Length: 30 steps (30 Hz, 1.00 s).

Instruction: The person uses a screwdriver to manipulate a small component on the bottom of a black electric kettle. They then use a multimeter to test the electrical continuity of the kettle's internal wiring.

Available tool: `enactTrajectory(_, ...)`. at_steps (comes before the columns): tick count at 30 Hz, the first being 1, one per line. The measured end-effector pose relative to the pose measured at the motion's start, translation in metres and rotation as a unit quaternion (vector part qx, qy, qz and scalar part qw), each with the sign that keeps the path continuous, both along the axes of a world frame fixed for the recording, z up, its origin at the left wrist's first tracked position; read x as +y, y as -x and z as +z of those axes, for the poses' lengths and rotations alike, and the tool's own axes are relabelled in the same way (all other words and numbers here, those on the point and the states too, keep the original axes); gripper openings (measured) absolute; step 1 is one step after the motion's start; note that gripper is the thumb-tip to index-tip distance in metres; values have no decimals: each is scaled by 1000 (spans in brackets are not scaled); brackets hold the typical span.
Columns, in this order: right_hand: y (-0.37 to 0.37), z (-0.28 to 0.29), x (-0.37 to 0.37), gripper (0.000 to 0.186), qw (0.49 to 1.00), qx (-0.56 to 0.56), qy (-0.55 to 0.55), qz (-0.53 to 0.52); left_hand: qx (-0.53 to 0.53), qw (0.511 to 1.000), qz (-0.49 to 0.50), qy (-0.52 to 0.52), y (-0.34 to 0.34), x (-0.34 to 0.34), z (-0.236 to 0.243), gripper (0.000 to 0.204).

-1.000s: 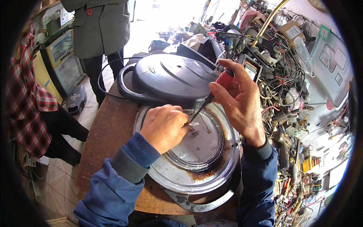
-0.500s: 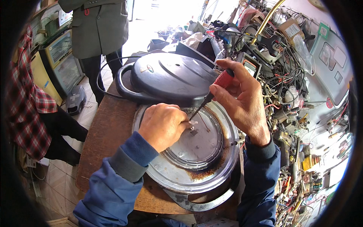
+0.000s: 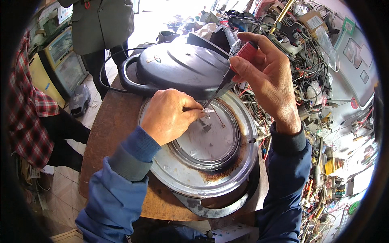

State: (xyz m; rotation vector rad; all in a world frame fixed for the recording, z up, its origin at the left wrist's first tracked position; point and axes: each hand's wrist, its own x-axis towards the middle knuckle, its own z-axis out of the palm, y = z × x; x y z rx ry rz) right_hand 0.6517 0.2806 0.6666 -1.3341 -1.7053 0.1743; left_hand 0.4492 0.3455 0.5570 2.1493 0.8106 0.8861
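My right hand (image 3: 269, 83) grips a screwdriver with a red handle (image 3: 247, 52), its dark shaft slanting down to a small metal fitting (image 3: 209, 111). My left hand (image 3: 170, 115) is closed at that fitting, thumb and finger pinched on it or just beside it; their tips are partly hidden. Both hands are over the round metal underside (image 3: 198, 150) of an appliance, stained with rust around its inner ring, with a black handle (image 3: 225, 209) at the near side. Beyond them lies its black oval cover (image 3: 178, 67) with a looped handle.
The worn wooden table (image 3: 101, 141) carries the appliance. A person in plaid (image 3: 32, 117) stands at left, another in a grey coat (image 3: 103, 28) behind. Tangled cables, tools and parts (image 3: 312, 73) pile up at right beside a grey panel (image 3: 356, 65). A black cord (image 3: 105, 83) loops behind the table.
The whole view has shifted slightly, with things higher in the picture. My right hand and screwdriver have risen further than the cover, while my left hand stays at the fitting.
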Motion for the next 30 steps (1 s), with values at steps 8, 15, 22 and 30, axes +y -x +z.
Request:
enactTrajectory(8,-1,-8,1,44,1000,-11,11,4,28,999,-7,-23,-4,1,-3,18)
enactTrajectory(15,-1,-16,3,45,1000,-6,3,10,55,997,-9,-50,-3,1,-4,19)
enactTrajectory(22,1,-20,1,44,1000,2,2,11,62,995,-9,-78,-6,1,-6,19)
enactTrajectory(30,-2,-23,-1,43,1000,1,3,-7,73,990,-9,-117,-7,-1,-7,18)
